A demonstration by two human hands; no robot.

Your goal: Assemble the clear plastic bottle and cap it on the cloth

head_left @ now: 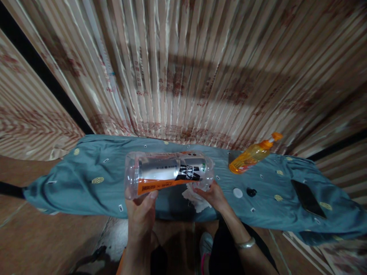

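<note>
Teal-draped table (86,183) spans your view. Your left hand (142,214) grips one end of the clear bottle (169,172), held sideways above the table's near edge. Your right hand (213,195) pinches a white rag (197,201) against the other end, which looks like wiping. Turning the bottle calls for a firm left grip. Beyond lie a white cap (237,193) and an orange bottle (254,154).

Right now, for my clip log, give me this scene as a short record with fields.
left hand: grips one end of the clear bottle, held sideways
right hand: holds a white cloth at the bottle's other end
teal table cover: orange bottle lying down, white cap, black phone
</note>
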